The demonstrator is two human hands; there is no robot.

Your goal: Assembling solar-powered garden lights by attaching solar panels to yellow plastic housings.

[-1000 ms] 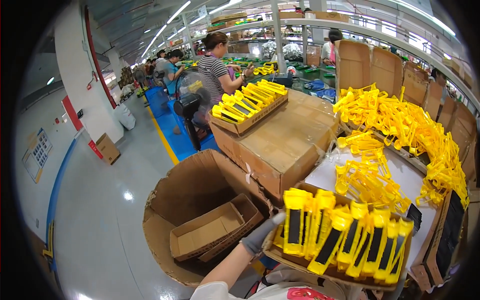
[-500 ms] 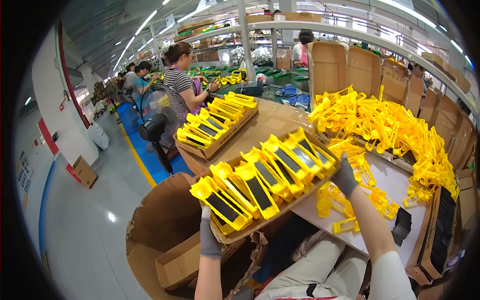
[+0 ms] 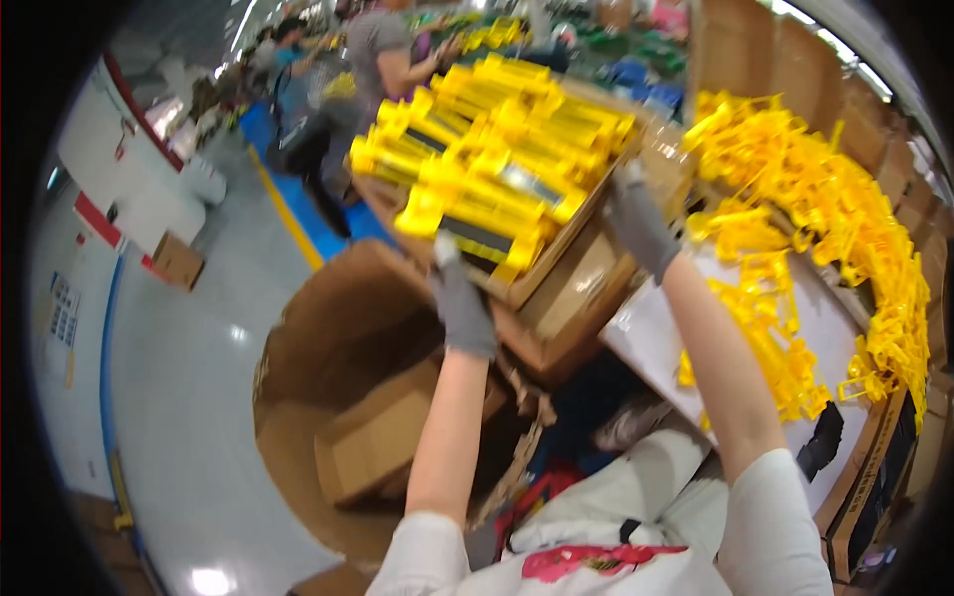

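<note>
The left hand [image 3: 462, 308], in a grey knit glove with paler fingertips, is curled over the near edge of a thin-walled cardboard tray [image 3: 568, 236]; the right hand [image 3: 642, 223], gloved alike, is closed on its right end. The tray lies tilted just ahead of both hands, filled with glossy yellow plastic parts [image 3: 487, 174], long and narrow with flat black strips; motion blurs them. Beneath the hands is a taped carton [image 3: 581, 288]; whether the tray touches it I cannot tell. Left of the left hand gapes a rounded, ragged-edged cardboard bin [image 3: 308, 328].
</note>
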